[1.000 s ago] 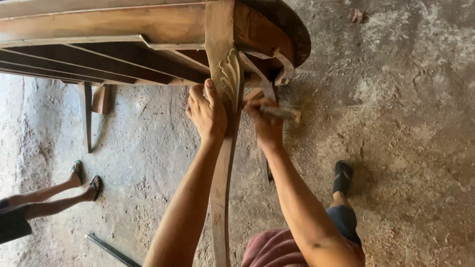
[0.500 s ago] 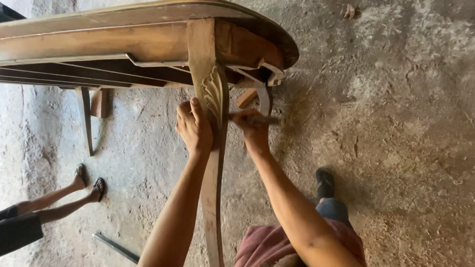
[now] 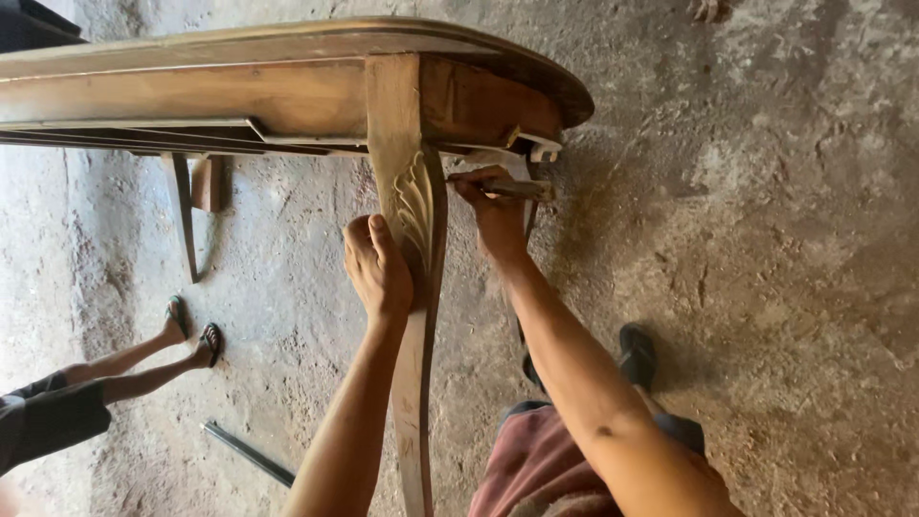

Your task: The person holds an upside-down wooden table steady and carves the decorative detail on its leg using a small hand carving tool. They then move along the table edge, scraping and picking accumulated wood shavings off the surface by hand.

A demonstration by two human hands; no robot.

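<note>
A brown wooden table (image 3: 287,91) with a rounded end fills the top of the view. Its curved leg (image 3: 414,239) carries a carved leaf pattern and runs down the middle. My left hand (image 3: 376,268) is pressed flat against the leg's left side, just below the carving. My right hand (image 3: 495,213) is closed on a thin wooden-handled tool (image 3: 517,189), held at the leg's right edge under the tabletop rim. Its working tip is hidden behind my fingers.
Another person's legs in sandals (image 3: 124,369) stretch in from the left. A second table leg (image 3: 184,215) stands further back. A dark bar (image 3: 251,454) lies on the dusty concrete floor. My own sandalled foot (image 3: 637,352) is at the lower right.
The view has shifted, so the table and leg sit lower and more left in frame. My left hand slid down the leg. My right hand keeps the tool near the leg's top.
</note>
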